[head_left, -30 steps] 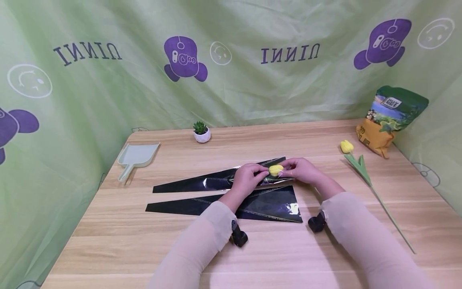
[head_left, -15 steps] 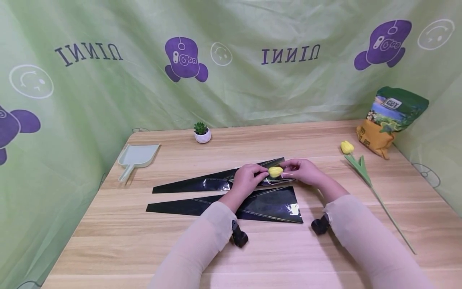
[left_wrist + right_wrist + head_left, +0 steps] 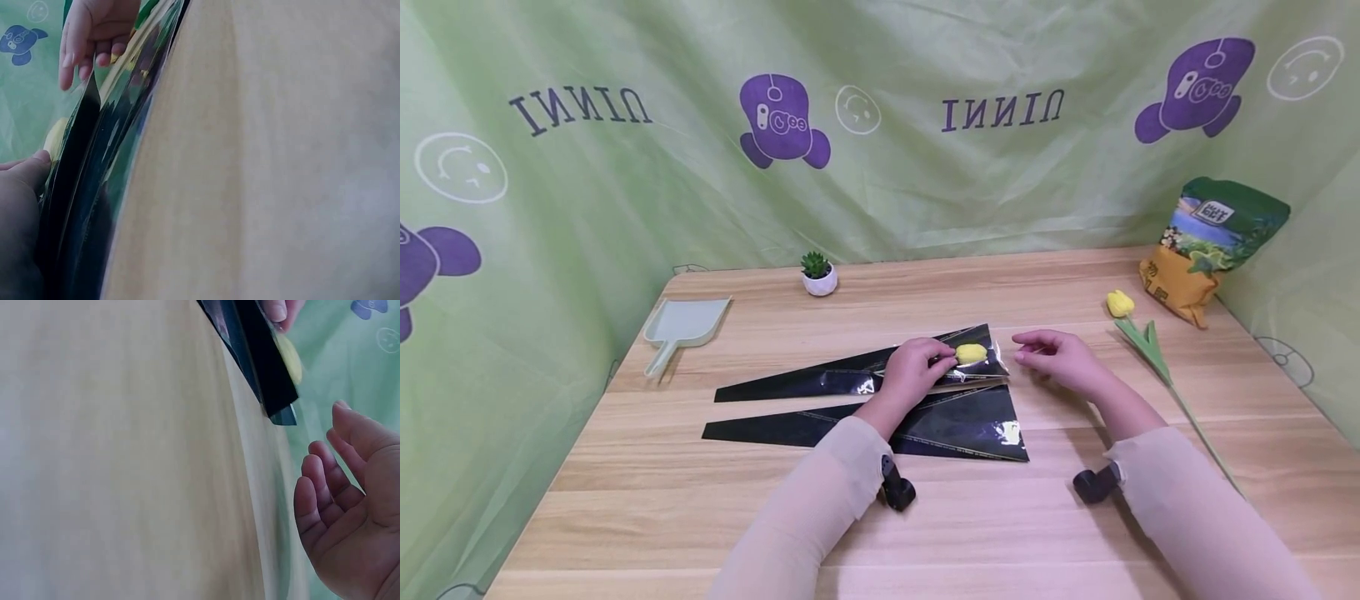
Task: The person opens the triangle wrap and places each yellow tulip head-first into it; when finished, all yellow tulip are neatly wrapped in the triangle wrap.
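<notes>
A yellow tulip lies at the wide end of the upper black flower sleeve, which has a clear glossy edge. My left hand pinches the tulip just below its bloom, thumb and forefinger together; its stem is hidden from the head view. To the right of the sleeve my right hand is in the air, fingers loosely bent and holding nothing. The right wrist view shows this hand apart from the sleeve's end. Nearer me lies a second black sleeve, flat on the table.
Another yellow tulip with a long green stem lies on the right of the table. Behind it leans a green and orange bag. A pale dustpan lies at the left, and a small potted succulent stands at the back.
My right hand has let go at the sleeve's wide end and moved right, away from the tulip. The left hand has stayed almost in place.
</notes>
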### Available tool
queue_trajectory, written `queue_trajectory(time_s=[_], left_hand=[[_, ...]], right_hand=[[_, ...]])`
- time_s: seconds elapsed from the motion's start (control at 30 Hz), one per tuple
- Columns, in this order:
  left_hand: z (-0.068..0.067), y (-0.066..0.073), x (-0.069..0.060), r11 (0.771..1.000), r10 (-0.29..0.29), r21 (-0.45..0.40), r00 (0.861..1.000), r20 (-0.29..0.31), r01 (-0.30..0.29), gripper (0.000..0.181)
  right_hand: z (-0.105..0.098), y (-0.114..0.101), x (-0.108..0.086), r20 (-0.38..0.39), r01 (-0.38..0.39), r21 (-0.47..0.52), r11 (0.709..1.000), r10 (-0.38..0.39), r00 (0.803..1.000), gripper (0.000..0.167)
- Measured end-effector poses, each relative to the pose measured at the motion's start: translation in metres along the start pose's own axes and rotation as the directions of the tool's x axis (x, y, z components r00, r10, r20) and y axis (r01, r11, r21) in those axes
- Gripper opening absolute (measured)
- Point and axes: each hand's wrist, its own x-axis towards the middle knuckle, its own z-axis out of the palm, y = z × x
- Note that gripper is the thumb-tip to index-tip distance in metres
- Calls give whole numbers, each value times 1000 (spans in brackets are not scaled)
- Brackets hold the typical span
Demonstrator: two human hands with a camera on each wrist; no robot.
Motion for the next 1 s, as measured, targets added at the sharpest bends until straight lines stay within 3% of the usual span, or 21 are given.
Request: queue_trajectory(time_s=[0.37, 0.5, 0.73, 0.9, 1.0], left_hand=[[-8, 4, -5, 998, 48, -44, 999, -8, -48, 22], [-12, 10, -13, 994, 59, -92, 998, -23, -61, 23], [-10, 23, -33, 974, 111, -192, 993, -43, -118, 23], [-3, 32, -45, 971, 75, -227, 997, 12, -71, 26], [2, 37, -50, 977, 44, -213, 996, 74, -27, 27]], right_hand=[[-16, 13, -25, -99, 12, -25, 1000, -15, 995, 55], [-24, 19, -37, -133, 36, -49, 998, -42, 990, 54], [-36, 29, -59, -207, 9, -143, 990, -39, 977, 54], [-42, 38, -71, -249, 14, -132, 991, -47, 967, 55], [-44, 42, -76, -251, -25, -130, 991, -8, 968, 57]])
